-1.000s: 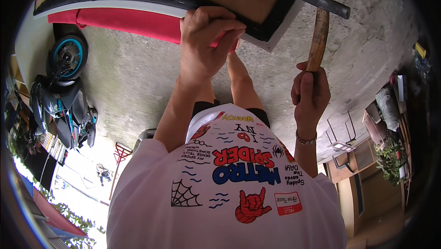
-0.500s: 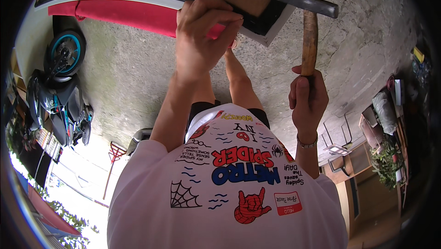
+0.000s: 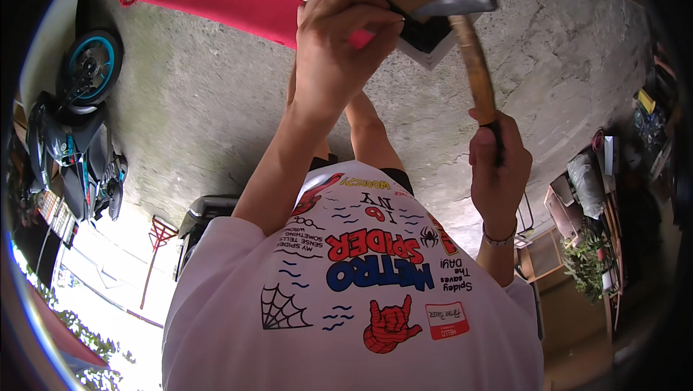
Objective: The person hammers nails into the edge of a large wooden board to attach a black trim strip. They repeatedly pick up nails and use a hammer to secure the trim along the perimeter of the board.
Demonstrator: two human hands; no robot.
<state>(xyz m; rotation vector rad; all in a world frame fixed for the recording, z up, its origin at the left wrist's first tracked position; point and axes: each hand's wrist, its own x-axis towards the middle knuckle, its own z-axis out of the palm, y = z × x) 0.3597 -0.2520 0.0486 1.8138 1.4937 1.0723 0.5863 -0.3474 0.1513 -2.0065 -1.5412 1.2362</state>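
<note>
Hammer (image 3: 473, 51) sits in the upper right of the frame, its wooden handle gripped tight by the right hand (image 3: 498, 167). The left hand (image 3: 339, 44) pinches something small against the black-edged board (image 3: 426, 37) at the top, likely to keep it steady under the metal head.

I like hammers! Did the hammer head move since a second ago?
Yes. The hammer head swung left, toward the left hand at the dark frame corner; earlier it stood off to the right.
</note>
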